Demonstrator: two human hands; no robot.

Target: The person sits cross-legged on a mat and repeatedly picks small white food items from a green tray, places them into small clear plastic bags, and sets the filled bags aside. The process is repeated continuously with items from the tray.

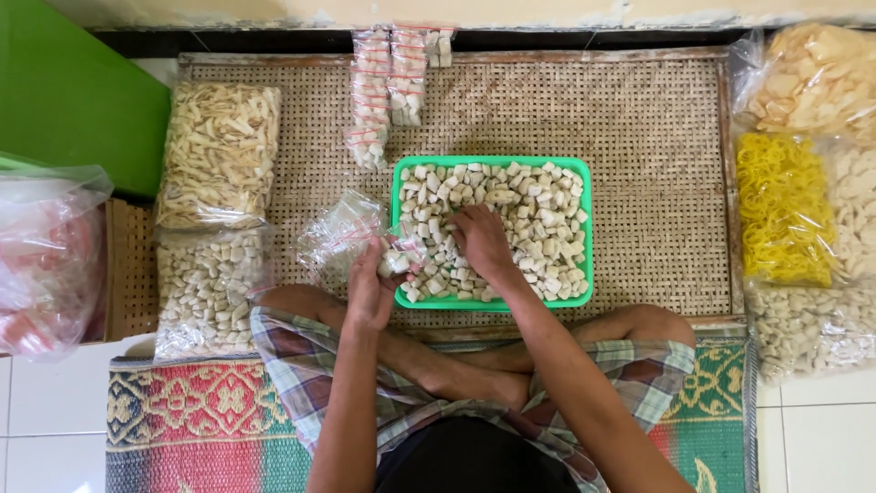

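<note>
Here left hand [370, 290] fingers clenched around small clear bag [399, 260]; right hand [482, 245] palm-down, fingers pinching crackers [538, 219] in green tray [493, 302].

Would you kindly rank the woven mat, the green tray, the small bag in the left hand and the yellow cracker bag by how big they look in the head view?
1. Woven mat
2. Green tray
3. Yellow cracker bag, not far behind the tray
4. Small bag in the left hand
</note>
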